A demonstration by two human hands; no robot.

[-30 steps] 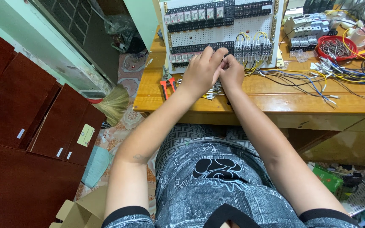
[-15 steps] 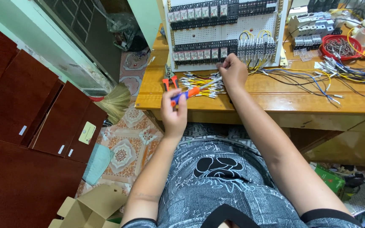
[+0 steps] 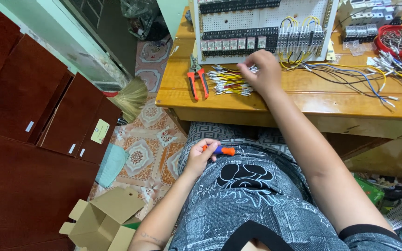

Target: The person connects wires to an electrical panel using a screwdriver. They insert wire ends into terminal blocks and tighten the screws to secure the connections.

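My left hand (image 3: 200,157) rests on my lap, shut on a small screwdriver (image 3: 221,150) with an orange and blue handle. My right hand (image 3: 261,72) reaches over the wooden workbench (image 3: 298,100) and touches a bunch of short yellow and white wires (image 3: 229,80) lying in front of a white perforated panel (image 3: 261,25). The panel carries rows of black terminal blocks and relays with yellow and blue wiring. Whether the fingers pinch a wire is hidden by the hand.
Orange-handled pliers (image 3: 197,80) lie on the bench left of the wires. Loose blue, white and yellow cables (image 3: 368,76) trail to the right near a red bowl (image 3: 398,39). On the floor sit dark wooden cabinets (image 3: 29,116), a broom (image 3: 131,97) and an open cardboard box (image 3: 101,223).
My left hand left the panel, picked up the screwdriver near the bench edge and dropped to my lap. My right hand moved from the panel down to the wire bunch.
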